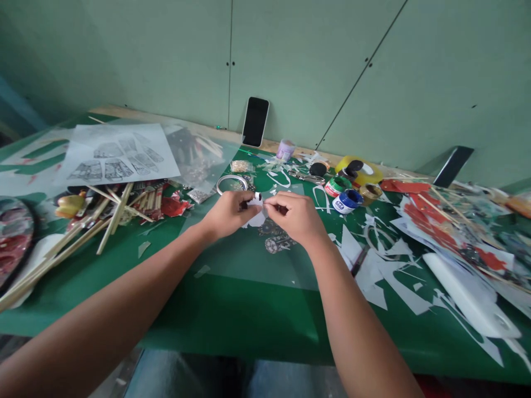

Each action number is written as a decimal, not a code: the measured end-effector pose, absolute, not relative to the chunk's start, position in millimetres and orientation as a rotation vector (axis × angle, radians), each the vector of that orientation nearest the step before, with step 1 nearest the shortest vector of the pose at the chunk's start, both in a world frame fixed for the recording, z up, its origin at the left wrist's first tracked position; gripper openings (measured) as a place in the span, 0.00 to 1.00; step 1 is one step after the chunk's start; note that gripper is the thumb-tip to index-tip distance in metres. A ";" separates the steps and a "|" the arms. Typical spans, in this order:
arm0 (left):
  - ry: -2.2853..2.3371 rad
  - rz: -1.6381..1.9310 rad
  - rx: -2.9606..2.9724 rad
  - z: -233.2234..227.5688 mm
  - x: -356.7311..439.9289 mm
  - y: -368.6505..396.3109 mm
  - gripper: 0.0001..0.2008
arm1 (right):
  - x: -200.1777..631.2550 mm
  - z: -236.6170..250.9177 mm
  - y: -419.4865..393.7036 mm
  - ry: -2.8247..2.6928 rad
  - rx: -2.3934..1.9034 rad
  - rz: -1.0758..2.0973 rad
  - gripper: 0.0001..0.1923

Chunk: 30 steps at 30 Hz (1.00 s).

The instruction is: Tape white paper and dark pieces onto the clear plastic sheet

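Over the middle of the green table my left hand (229,214) is closed, its thumb and finger pinching a small white paper-like piece (255,214) with a dark-and-white bit at its top. Facing it, my right hand (295,216) has its fingertips pinched together at the piece's right edge. What lies between those right fingertips is too small to make out. Below the hands, a clear plastic sheet (249,271) is spread on the table. Printed black-and-white cut-outs (279,243) lie on it, partly covered by my right hand.
Open paint jars (347,201) and tape (367,172) stand beyond my right hand. Paper scraps (398,284) and a white glue gun (468,296) lie right. Wooden sticks (118,213) and a printed sheet (120,152) lie left. A phone (255,121) leans on the wall.
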<state>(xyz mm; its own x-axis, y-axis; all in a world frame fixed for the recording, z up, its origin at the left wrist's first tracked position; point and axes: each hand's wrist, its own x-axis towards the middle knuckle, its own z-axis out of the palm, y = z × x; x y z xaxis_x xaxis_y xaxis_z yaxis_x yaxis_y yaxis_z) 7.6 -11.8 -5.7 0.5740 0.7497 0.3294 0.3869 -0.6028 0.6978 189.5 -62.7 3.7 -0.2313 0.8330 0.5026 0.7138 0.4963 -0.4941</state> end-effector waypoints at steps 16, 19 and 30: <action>0.875 0.848 2.259 -6.9 7.7 -11.8 0.15 | 189.2 4.9 -63.3 -1.988 -1.279 0.234 0.10; 0.872 0.853 2.259 -7.2 8.0 -11.6 0.15 | 188.4 6.3 -63.6 -1.995 -1.283 0.225 0.10; 0.897 0.861 2.273 -7.8 7.3 -11.3 0.15 | 190.4 6.2 -63.3 -1.983 -1.281 0.262 0.09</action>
<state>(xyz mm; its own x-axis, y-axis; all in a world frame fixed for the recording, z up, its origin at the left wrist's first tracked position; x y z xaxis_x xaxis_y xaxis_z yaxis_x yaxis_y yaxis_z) 7.3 -11.3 -7.8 0.5735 0.7362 0.3593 0.3884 -0.6306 0.6719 190.4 -63.3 6.2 -0.2199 0.8510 0.4768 0.6981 0.4787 -0.5324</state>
